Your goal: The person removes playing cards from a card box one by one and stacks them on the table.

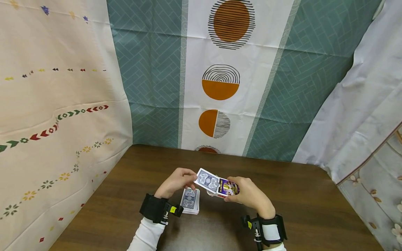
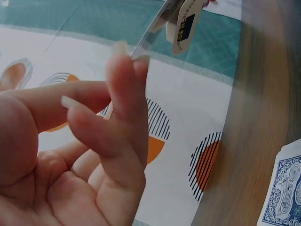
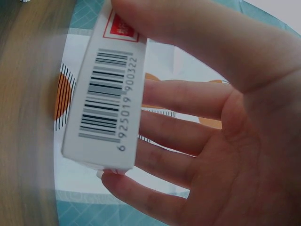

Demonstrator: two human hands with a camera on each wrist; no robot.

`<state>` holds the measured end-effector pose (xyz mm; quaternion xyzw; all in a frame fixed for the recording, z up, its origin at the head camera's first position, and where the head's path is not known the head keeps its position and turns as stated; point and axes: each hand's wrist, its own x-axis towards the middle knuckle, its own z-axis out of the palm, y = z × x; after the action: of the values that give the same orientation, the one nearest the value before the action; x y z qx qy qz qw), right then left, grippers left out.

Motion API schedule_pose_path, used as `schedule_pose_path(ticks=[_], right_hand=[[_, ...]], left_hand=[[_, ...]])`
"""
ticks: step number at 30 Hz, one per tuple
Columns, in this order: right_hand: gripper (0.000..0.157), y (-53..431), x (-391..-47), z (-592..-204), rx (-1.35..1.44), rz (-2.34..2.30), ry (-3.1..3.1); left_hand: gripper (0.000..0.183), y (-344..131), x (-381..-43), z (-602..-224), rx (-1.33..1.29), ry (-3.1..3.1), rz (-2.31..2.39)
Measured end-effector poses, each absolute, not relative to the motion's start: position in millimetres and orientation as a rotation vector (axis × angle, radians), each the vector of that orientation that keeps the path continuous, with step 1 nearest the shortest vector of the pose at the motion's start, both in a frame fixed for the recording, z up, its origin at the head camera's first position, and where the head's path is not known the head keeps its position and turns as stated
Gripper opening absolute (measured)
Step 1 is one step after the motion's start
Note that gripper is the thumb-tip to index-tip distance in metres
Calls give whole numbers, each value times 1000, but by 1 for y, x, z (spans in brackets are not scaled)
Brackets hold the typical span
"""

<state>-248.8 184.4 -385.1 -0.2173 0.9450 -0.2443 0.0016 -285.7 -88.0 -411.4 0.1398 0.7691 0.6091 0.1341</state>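
Note:
A playing card (image 1: pixel 208 180) with a blue patterned back lies partly inside a card box (image 1: pixel 228 187) and sticks out to the left. My left hand (image 1: pixel 177 183) pinches the card's outer end between fingertips; in the left wrist view the card (image 2: pixel 151 34) appears almost edge-on, beside the box's white flap (image 2: pixel 186 26). The box is tilted above the table, and my right hand (image 1: pixel 249 194) grips its right end. A white side with a barcode (image 3: pixel 103 101) faces the right wrist camera. Below my left hand, a deck of cards (image 1: pixel 190 200) lies face down.
The brown wooden table (image 1: pixel 298 202) carries the deck left of centre. Behind it hangs a teal and white curtain (image 1: pixel 157 87) with orange circles. Cream patterned cloth (image 1: pixel 62 122) borders the left side, and white cloth (image 1: pixel 339 115) the right.

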Motion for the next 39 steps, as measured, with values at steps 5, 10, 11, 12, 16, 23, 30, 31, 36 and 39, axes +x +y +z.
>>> schedule_pose_path(ticks=[5,10,11,12,16,23,30,31,36,39], right_hand=[[61,184,-249,-385,-692,-767,2971],[61,185,-248,-384,-700,-763,2977],[61,185,-248,-384,-702,-763,2979],[62,185,-248,-384,-703,-759,2982],[62,185,-248,-384,-691,-756,2983],[62,185,-249,-384,-705,-752,2977],[61,184,-249,-383,-723,-751,2973],[61,184,-249,-383,-722,-752,2971],[63,183,-248,-386,-703,-746,2961],[63,182,-248,-388,-687,-748,2956]], left_hand=[[24,-87,-286,-413,315,2263,1893],[22,-84,-289,-416,155,2342,1987],[22,-84,-290,-417,135,2352,2004],[22,-84,-290,-418,114,2363,2015],[24,-84,-284,-410,57,2402,2017],[24,-89,-299,-429,-58,2437,1991],[27,-100,-303,-439,-113,2496,1884],[27,-102,-303,-441,-114,2511,1865],[25,-111,-305,-455,-137,2591,1756],[24,-113,-307,-462,-131,2660,1658]])
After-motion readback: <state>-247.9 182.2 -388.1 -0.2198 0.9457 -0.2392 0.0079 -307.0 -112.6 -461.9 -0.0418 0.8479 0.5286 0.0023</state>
